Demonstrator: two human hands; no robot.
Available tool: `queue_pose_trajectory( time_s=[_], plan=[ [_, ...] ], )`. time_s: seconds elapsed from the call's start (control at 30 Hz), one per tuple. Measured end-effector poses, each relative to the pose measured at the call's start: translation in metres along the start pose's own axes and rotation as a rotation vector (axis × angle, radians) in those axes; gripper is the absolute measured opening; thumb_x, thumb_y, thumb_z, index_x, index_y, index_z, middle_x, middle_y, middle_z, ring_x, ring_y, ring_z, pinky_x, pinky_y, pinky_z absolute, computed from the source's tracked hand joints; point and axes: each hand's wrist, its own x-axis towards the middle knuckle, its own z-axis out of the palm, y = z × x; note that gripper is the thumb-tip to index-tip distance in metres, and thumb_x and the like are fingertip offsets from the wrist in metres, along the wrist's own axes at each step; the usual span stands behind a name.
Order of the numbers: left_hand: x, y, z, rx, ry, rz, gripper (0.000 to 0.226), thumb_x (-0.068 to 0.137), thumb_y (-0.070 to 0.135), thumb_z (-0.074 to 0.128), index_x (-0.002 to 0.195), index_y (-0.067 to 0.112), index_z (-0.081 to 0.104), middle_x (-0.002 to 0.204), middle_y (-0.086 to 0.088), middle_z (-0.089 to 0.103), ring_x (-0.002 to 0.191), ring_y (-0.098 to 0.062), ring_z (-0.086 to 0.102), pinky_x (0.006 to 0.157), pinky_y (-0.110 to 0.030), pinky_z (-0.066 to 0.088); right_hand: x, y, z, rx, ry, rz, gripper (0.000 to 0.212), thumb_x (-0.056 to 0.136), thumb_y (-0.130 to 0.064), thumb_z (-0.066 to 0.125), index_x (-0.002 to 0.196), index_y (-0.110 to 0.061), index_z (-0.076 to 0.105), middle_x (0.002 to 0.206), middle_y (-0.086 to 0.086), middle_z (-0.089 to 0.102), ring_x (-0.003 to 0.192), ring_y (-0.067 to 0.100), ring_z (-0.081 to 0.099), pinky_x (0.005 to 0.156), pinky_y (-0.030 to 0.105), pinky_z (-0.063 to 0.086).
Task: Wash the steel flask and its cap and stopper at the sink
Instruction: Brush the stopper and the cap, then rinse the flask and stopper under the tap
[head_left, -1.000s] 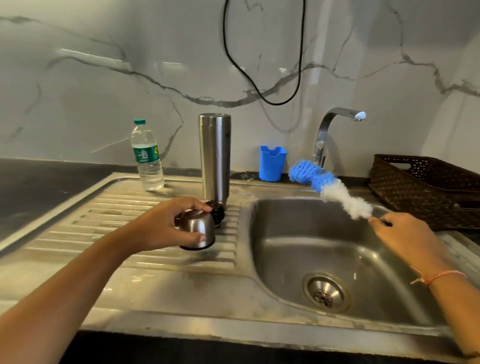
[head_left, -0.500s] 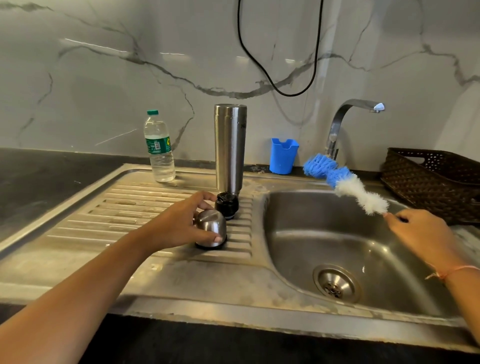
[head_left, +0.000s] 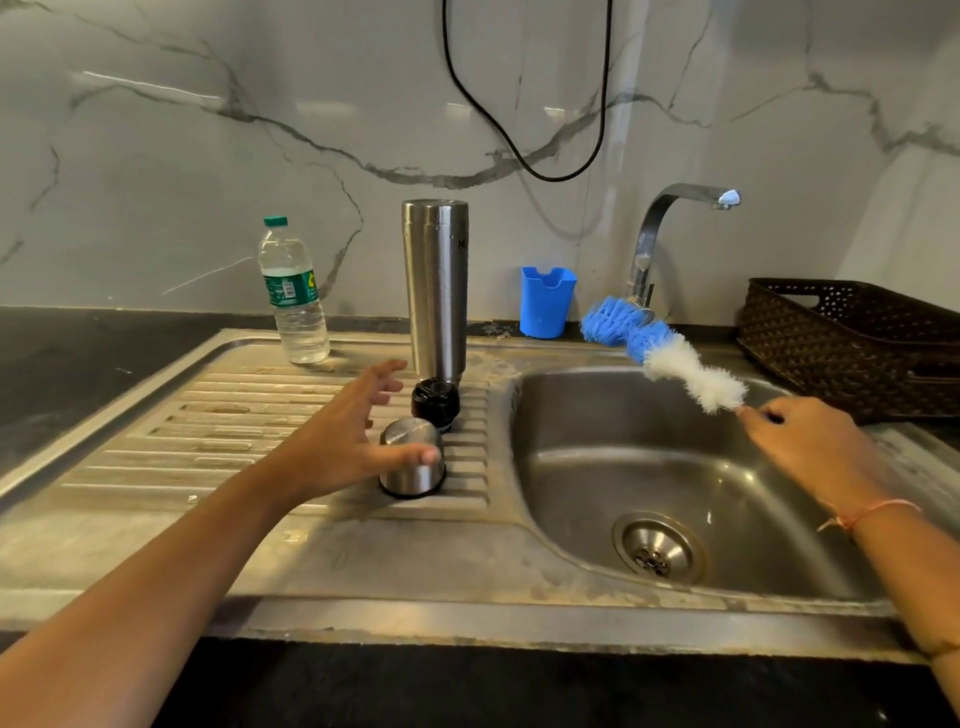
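Steel flask (head_left: 435, 286) upright on drainboard, just left of sink basin (head_left: 571, 467). Black stopper (head_left: 435, 402) at flask's foot; steel cap (head_left: 410, 478), closed end up, just nearer; both left of basin. L hand (head_left: 337, 447): grip open, fingers spread, thumb across cap front; contact unclear. R hand (head_left: 810, 447), over basin's right rim: grip closed on handle of bottle brush (head_left: 670, 358), bristles above basin's back edge.
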Motion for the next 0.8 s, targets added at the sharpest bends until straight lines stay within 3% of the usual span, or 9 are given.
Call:
queue_pose_trajectory(
  time_s=[0.13,0.3,0.47,0.53,0.63,0.8],
  plan=[
    [0.011,-0.002,0.006,-0.255,0.284,-0.035,0.089,0.057,0.078,0.063,0.13,0.035,0.036,0.118,0.008,0.054,0.111,-0.006,0.052,0.087,-0.022,0.044,0.0,-0.006,0.003,0.05,0.02,-0.013,0.041,0.094,-0.033,0.051,0.069,-0.002,0.058,0.065,0.016,0.057,0.063,0.03,0.054,0.059,0.035,0.043],
    [0.038,-0.017,0.006,-0.466,0.535,-0.297,0.053,0.086,0.054,0.056,0.125,0.018,0.048,0.118,-0.004,0.057,0.11,-0.021,0.054,0.1,-0.049,0.045,0.016,-0.032,0.0,0.05,0.078,-0.07,0.035,0.094,-0.031,0.052,0.069,-0.006,0.054,0.069,0.013,0.057,0.066,0.033,0.053,0.059,0.036,0.038],
    [0.039,-0.027,0.004,-0.373,0.621,-0.275,0.045,0.092,0.045,0.055,0.124,0.013,0.05,0.116,-0.001,0.057,0.108,-0.021,0.056,0.094,-0.043,0.048,0.057,-0.067,-0.023,-0.136,0.153,-0.207,0.03,0.095,-0.032,0.05,0.072,-0.014,0.055,0.079,0.015,0.058,0.075,0.033,0.056,0.066,0.036,0.045],
    [0.038,-0.029,0.002,-0.342,0.649,-0.219,0.039,0.093,0.04,0.055,0.121,0.014,0.05,0.113,-0.001,0.057,0.103,-0.019,0.056,0.087,-0.036,0.048,0.079,-0.083,-0.035,-0.229,0.18,-0.273,0.029,0.097,-0.03,0.047,0.085,-0.008,0.061,0.08,0.014,0.058,0.076,0.031,0.055,0.071,0.039,0.049],
    [0.039,-0.032,0.001,-0.269,0.67,-0.187,0.035,0.092,0.035,0.057,0.119,0.014,0.05,0.116,-0.005,0.058,0.103,-0.019,0.057,0.082,-0.03,0.043,0.11,-0.108,-0.047,-0.391,0.214,-0.341,0.029,0.097,-0.029,0.044,0.1,-0.006,0.063,0.084,0.012,0.057,0.079,0.03,0.054,0.073,0.038,0.047],
    [0.041,-0.036,0.003,-0.221,0.687,-0.199,0.033,0.091,0.028,0.06,0.119,0.015,0.05,0.122,-0.007,0.057,0.109,-0.02,0.057,0.082,-0.03,0.043,0.138,-0.153,-0.055,-0.771,0.21,-0.492,0.025,0.095,-0.025,0.045,0.106,-0.011,0.063,0.086,0.009,0.055,0.08,0.029,0.054,0.071,0.037,0.041]
  ],
)
